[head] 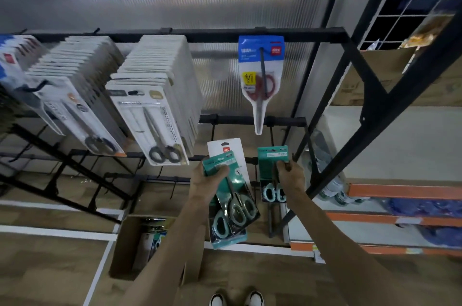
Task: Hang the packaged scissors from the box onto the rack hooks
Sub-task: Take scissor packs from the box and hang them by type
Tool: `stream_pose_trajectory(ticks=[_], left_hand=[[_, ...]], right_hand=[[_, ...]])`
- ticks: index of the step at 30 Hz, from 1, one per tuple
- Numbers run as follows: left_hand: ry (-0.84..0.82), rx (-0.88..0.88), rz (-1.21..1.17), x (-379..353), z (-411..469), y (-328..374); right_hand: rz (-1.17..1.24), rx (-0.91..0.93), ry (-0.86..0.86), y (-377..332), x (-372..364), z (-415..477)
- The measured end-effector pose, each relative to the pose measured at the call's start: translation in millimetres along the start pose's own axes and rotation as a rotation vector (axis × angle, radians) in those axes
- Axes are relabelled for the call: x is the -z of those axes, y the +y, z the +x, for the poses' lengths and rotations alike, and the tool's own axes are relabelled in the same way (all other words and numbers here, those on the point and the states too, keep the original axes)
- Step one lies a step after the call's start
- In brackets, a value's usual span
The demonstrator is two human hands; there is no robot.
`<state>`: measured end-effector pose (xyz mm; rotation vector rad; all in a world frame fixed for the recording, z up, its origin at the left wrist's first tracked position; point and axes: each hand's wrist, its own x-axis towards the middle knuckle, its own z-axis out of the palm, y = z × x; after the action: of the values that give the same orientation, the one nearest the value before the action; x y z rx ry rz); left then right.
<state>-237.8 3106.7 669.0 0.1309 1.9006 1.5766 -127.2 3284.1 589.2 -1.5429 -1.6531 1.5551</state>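
Our left hand grips a stack of teal scissors packs below the rack's lower bar. Our right hand pinches one pack in its fingers, near that bar's right end. The open box sits on the wooden floor.

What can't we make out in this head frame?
Head view:
- Number of teal scissor packs in the left hand: top pack covers the rest.
- Whether the single pack in the right hand is on a hook: card hides the tip.
- Contents of the cardboard box: left forearm and wall block them.
- Small print on the blue pack: blurred.
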Motion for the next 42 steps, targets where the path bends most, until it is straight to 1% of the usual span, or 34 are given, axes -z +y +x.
stream_pose_trajectory(ticks=[3,7,10,14,16,20,21,23,24,26,28,30,32,38,41,42], left_hand=[[0.002,0.018,0.006,1,1,-1],[0.005,0.018,0.012,-2,2,-4],[0.020,0.008,0.044,-6,7,-3],[-0.004,-0.058,0.177,-10,21,8],[-0.025,-0.067,0.179,-9,25,11],[-0.045,-0.055,0.146,-10,20,13],[-0.047,-0.058,0.133,-10,19,14],[-0.061,-0.045,0.088,-11,16,15],[-0.060,-0.026,0.050,-12,14,16],[-0.055,0.012,-0.038,-16,6,19],[-0.058,0.005,-0.037,-23,1,21],[-0.056,-0.002,-0.015,-31,-5,23],[-0.059,-0.013,-0.025,-37,-11,24],[-0.102,-0.036,0.013,-33,-22,22],[-0.108,-0.085,0.052,-32,-23,18],[-0.117,-0.098,0.058,-32,-24,19]], right_hand=[[0.030,-0.043,0.028,-3,0,5],[0.020,-0.078,-0.005,-10,-2,15],[-0.108,-0.062,0.020,-27,-8,30],[-0.210,-0.042,0.032,-61,-15,52],[-0.236,-0.057,0.034,-70,-14,60],[-0.322,-0.102,-0.029,-67,-9,54],[-0.319,-0.066,-0.019,-64,-6,43],[-0.243,0.089,-0.001,-56,-1,12],[-0.159,0.171,-0.017,-51,4,-8],[0.027,0.191,-0.152,-51,13,-53],[0.035,0.228,-0.363,-57,18,-79],[-0.040,0.316,-0.449,-59,18,-83],[-0.063,0.319,-0.433,-69,25,-85],[-0.028,0.182,-0.275,-67,43,-80],[-0.009,0.196,-0.225,-62,42,-80],[0.005,0.201,-0.184,-60,41,-81]])
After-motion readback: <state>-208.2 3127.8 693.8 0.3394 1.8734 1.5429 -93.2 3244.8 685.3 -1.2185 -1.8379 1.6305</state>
